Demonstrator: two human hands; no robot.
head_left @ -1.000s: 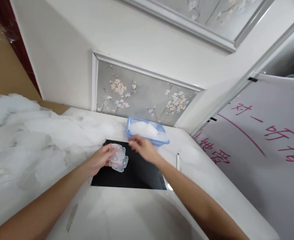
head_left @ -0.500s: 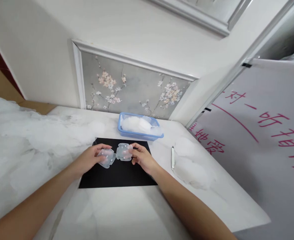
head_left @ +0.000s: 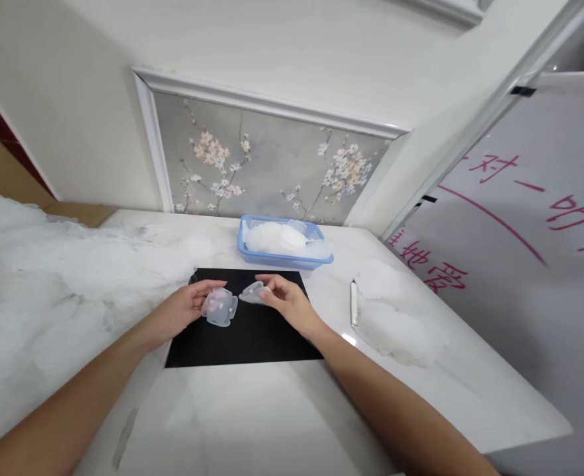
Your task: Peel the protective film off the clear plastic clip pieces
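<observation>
Over a black mat (head_left: 252, 347), my left hand (head_left: 182, 307) pinches a translucent plastic piece (head_left: 221, 309), squarish with rounded, notched edges and small raised dots. My right hand (head_left: 289, 301) grips a second translucent plastic piece (head_left: 253, 293), turned so that it looks narrow and tilted. A small gap separates the two pieces. Fingertips show faintly through the left one. What the pieces belong to, I cannot tell.
Behind the mat stands a blue basket (head_left: 284, 259) holding white translucent pieces. A slim pale-handled tool (head_left: 354, 304) lies to the right, beside some translucent pieces (head_left: 395, 337). A large heap of translucent pieces (head_left: 48, 284) covers the table's left side.
The piece in my right hand has turned from facing me flat to tilted and narrow. The left piece has rotated slightly. The camera view has shifted a little.
</observation>
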